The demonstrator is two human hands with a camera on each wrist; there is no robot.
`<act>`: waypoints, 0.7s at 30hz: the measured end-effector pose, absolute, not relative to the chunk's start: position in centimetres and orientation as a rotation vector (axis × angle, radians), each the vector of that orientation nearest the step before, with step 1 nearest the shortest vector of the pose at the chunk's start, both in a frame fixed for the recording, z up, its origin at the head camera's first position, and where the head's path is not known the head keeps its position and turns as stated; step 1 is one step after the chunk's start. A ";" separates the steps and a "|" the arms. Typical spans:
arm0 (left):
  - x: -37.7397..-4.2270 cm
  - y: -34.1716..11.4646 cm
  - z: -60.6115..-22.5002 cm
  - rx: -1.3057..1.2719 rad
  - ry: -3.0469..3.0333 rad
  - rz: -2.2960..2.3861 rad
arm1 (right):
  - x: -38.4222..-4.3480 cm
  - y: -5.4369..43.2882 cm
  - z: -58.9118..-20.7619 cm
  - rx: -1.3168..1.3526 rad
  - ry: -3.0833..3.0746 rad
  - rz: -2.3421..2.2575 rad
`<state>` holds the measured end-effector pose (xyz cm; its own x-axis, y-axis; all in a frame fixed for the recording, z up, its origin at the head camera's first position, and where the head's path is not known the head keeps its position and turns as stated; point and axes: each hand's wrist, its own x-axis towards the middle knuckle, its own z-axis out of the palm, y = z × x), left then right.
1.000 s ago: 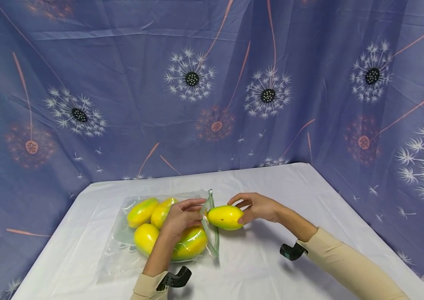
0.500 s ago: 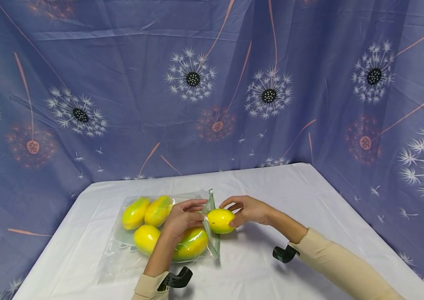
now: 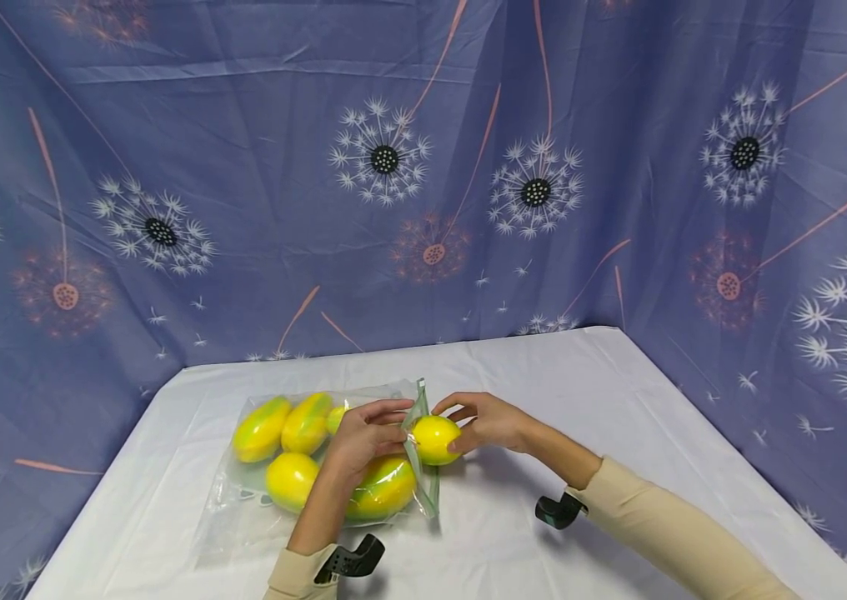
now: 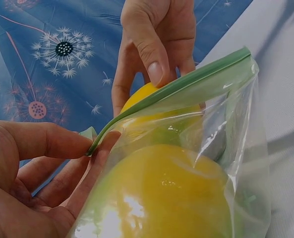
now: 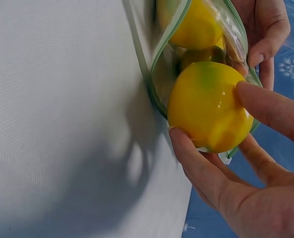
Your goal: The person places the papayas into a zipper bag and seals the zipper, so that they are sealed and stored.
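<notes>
A clear zip bag with a green zip edge lies on its side, its mouth facing right. Inside are several yellow-green mangoes, among them one at the far left and one near the mouth. My left hand pinches the zip edge between thumb and fingers, keeping the mouth apart. In my right hand, thumb and fingertips grip another mango, whose front end is within the bag's mouth. The left hand partly hides the mangoes beneath it in the head view.
A white cloth covers the table. Behind it and along its sides hangs a blue curtain with dandelion prints. A black wrist device sits on each forearm near the cuff.
My right hand has moved left, pushing its mango into the bag's mouth. The upper mangoes inside have shifted left, and another shows beside them. The left hand stays nearly still.
</notes>
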<state>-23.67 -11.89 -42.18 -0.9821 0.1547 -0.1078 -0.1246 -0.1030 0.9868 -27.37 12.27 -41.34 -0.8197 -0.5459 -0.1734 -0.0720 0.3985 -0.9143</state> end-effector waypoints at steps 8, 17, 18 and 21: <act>-23.6 -11.9 -42.2 0.012 1.978 2.214 | -27.5 11.3 -41.6 -0.530 2.229 -1.447; -23.6 -11.8 -42.2 -0.006 1.981 2.213 | -27.3 10.6 -42.1 -0.447 2.226 -1.514; -23.6 -11.8 -42.2 -0.001 1.980 2.216 | -27.3 10.5 -42.1 -0.436 2.225 -1.522; -23.7 -11.9 -42.3 0.006 1.976 2.220 | -27.3 10.3 -42.2 -0.413 2.233 -1.537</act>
